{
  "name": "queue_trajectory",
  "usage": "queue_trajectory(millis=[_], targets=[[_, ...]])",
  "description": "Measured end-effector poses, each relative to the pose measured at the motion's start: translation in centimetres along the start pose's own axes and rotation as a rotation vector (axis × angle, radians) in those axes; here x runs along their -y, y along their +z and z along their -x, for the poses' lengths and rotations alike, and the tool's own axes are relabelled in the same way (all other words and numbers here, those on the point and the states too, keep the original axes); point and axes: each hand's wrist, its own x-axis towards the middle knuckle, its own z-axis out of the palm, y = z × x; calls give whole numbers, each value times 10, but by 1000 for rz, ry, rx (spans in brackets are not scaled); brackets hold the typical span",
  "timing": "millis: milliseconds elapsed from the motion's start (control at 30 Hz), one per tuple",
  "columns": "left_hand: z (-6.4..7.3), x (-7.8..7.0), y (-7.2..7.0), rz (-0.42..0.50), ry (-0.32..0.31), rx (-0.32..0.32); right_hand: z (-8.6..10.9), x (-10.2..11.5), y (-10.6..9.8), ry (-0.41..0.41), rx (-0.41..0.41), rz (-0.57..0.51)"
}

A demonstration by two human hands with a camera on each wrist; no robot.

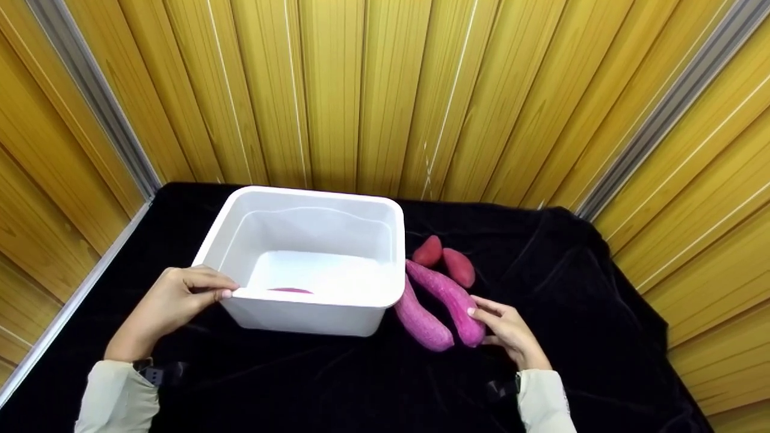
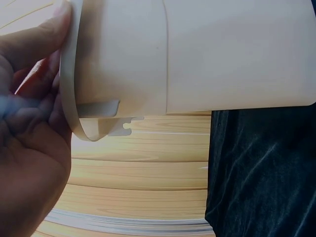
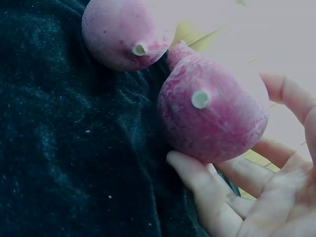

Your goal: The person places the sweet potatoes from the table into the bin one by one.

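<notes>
A white plastic tub point(image 1: 313, 316) stands on the black cloth, and my left hand point(image 1: 180, 297) pinches its near left rim between thumb and fingers. The left wrist view has the tub's outer wall point(image 2: 222, 54) beside that hand point(image 2: 34, 113). To the right of the tub lie two long, curved purple sweet potatoes. My right hand point(image 1: 508, 329) holds the right-hand sweet potato point(image 1: 451, 294) near its thick end. The other sweet potato point(image 1: 421, 325) lies beside the tub wall. In the right wrist view, the thumb and fingers curve about the held sweet potato point(image 3: 212, 118), whose end bears a pale round spot.
Two smaller red tubers point(image 1: 428, 251) lie behind the long ones. Inside the tub, a purple thing point(image 1: 292, 290) shows just over the near rim, mostly hidden. Black cloth point(image 1: 337, 385) covers the table. Yellow wood-patterned walls point(image 1: 391, 102) rise behind and at both sides.
</notes>
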Motion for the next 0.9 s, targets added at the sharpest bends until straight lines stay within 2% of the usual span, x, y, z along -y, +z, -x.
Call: queue_trajectory(millis=[200,400,900], targets=[[-1,-1,0,3,-10,-12,1,5,-2,-1,7,6],[-1,-2,0,19,9,-28,1,11,-3,2,8,2],[-1,-3,-1,1,-1,-8,5,27,-6,-8,31,-18]])
